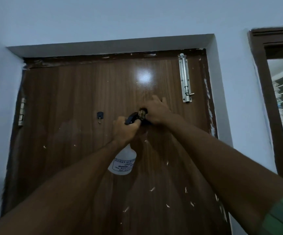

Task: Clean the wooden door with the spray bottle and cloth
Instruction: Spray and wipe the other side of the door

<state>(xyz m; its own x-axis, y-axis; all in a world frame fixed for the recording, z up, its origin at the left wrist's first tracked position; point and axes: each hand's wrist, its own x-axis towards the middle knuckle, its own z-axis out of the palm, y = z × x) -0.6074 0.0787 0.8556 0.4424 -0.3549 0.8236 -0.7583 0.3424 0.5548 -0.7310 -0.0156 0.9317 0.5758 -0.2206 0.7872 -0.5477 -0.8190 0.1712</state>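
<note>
Brown wooden door [79,102] fills view; left hand [124,131] grips spray bottle [123,162] by its neck, long axis hanging down, right hand [156,111] fingers pinching its nozzle [142,113], just left of the bolt latch [184,78]; cloth unseen.
</note>
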